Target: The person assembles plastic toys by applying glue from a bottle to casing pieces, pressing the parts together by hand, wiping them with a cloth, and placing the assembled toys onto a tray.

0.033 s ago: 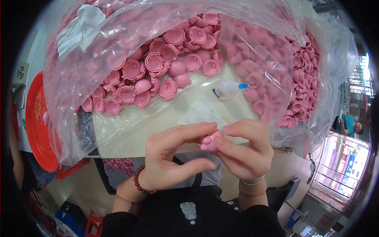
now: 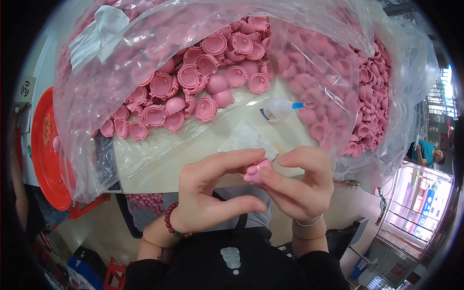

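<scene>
My left hand (image 2: 212, 193) and my right hand (image 2: 299, 186) meet just above my lap, and both pinch one small pink plastic piece (image 2: 256, 171) between their fingertips. A dark red bead bracelet (image 2: 169, 223) sits on my left wrist. Just beyond the hands lies a small clear glue bottle (image 2: 276, 110) with a blue tip, on its side on a pale table top (image 2: 193, 154). A small clear sheet (image 2: 246, 139) lies between the bottle and my hands.
A big clear plastic bag (image 2: 121, 58) spreads over the table, holding a heap of several pink round shells (image 2: 193, 82); more fill its right side (image 2: 357, 96). A red tray (image 2: 46, 150) stands at the left. A person in a teal top (image 2: 427, 152) is far right.
</scene>
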Demonstrator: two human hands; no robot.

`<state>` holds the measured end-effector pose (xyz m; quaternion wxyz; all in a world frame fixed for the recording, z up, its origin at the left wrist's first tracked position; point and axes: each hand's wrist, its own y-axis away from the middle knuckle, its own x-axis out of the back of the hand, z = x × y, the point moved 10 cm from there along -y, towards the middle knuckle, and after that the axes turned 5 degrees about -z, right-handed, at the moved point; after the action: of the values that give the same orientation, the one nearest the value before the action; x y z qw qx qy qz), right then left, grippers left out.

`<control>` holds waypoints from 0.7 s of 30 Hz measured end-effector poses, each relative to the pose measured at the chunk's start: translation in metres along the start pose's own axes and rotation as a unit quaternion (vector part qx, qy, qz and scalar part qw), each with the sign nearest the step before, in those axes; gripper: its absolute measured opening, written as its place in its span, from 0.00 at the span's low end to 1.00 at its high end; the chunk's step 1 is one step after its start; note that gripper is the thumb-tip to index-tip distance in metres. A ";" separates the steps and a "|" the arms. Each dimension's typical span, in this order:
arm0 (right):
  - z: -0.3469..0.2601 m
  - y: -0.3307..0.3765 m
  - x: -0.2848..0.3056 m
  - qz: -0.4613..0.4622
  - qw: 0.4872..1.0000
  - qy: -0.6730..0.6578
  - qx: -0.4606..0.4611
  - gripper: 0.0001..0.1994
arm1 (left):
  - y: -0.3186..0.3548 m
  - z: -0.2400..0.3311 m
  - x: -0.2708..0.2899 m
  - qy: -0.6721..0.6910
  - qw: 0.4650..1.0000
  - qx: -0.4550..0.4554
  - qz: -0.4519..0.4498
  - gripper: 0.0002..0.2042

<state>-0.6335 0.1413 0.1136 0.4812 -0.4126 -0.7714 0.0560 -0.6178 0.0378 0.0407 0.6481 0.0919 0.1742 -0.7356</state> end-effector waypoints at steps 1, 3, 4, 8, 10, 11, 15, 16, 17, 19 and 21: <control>-0.003 0.001 -0.001 -0.006 0.999 0.042 0.013 0.18 | 0.000 -0.002 0.002 -0.001 1.000 0.000 0.001 0.23; -0.004 0.001 -0.001 -0.005 0.999 0.035 0.018 0.19 | 0.000 -0.010 0.004 -0.012 1.000 0.009 -0.005 0.25; -0.005 0.001 -0.001 -0.005 0.999 0.030 0.023 0.21 | -0.001 -0.008 0.003 -0.012 1.000 0.009 -0.005 0.25; 0.014 0.000 0.001 -0.005 0.993 -0.101 -0.060 0.24 | -0.001 -0.004 0.013 -0.065 0.997 -0.004 0.033 0.22; 0.018 -0.004 -0.005 -0.022 0.992 -0.095 -0.078 0.28 | -0.003 0.007 0.011 -0.148 0.987 -0.056 0.012 0.21; 0.018 -0.006 -0.006 -0.022 0.992 -0.095 -0.078 0.28 | -0.003 0.016 0.010 -0.200 0.977 -0.073 0.017 0.20; 0.016 -0.010 -0.018 -0.063 0.993 -0.081 -0.058 0.30 | -0.006 0.029 0.004 -0.281 0.953 -0.111 0.021 0.18; 0.015 -0.011 -0.019 -0.064 0.994 -0.071 -0.051 0.30 | -0.007 0.029 0.004 -0.281 0.953 -0.111 0.020 0.18; 0.017 -0.011 -0.019 -0.064 0.994 -0.070 -0.051 0.30 | -0.008 0.030 0.002 -0.296 0.948 -0.118 0.020 0.18; 0.018 -0.012 -0.020 -0.067 0.994 -0.076 -0.037 0.28 | -0.009 0.032 0.001 -0.311 0.942 -0.123 0.020 0.17; 0.019 -0.013 -0.020 -0.063 0.994 -0.087 -0.037 0.28 | -0.009 0.035 0.000 -0.324 0.935 -0.141 0.019 0.17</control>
<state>-0.6519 0.1246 0.0959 0.3993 -0.3737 -0.8366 0.0329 -0.6231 0.0256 0.0740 0.6895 -0.2408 0.0547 -0.6809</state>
